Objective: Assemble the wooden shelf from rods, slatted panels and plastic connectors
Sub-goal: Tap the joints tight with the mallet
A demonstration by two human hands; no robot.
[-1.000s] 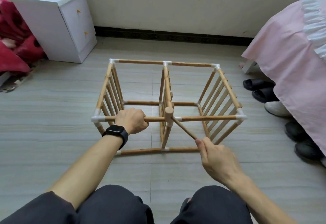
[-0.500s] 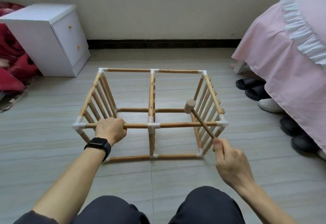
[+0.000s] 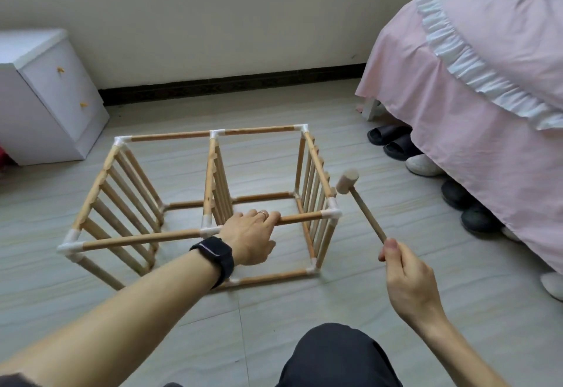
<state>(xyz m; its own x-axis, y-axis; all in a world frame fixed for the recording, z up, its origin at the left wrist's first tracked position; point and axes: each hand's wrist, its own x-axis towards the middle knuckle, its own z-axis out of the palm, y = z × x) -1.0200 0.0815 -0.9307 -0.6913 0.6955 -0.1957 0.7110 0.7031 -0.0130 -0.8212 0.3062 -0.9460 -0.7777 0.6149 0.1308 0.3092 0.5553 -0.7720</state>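
1. The shelf frame (image 3: 213,204) stands on the tiled floor in the middle of the frame, open side up. It is a box split into 2 bays.
2. Count: 3 slatted panels, at the left, the middle and the right. 7 horizontal rods show, and an 8th would lie behind the left forearm. 6 white plastic connectors sit on the top ring, with more at the floor joints. There is 1 wooden mallet (image 3: 361,204).
3. The left hand (image 3: 249,234) lies on the near top rod (image 3: 301,219), just right of the middle connector, with its fingers curled over the rod to steady the frame.
4. The right hand (image 3: 408,277), at the lower right, pinches the very end of the mallet handle between thumb and curled fingers.
5. The handle's long axis runs from that grip up and to the left. The mallet head (image 3: 347,182) is raised just beside the near right corner connector (image 3: 332,213), to its upper right in the picture and not touching it.
6. Judgement: the coming tap turns on that gap. The connector lies down and left of the head, the mallet in the right hand is the nearer tool, and the left hand braces the rod that enters that joint.
7. At the frame edges are 1 white cabinet (image 3: 45,97) at the left and a pink bedcover (image 3: 472,112) at the right.
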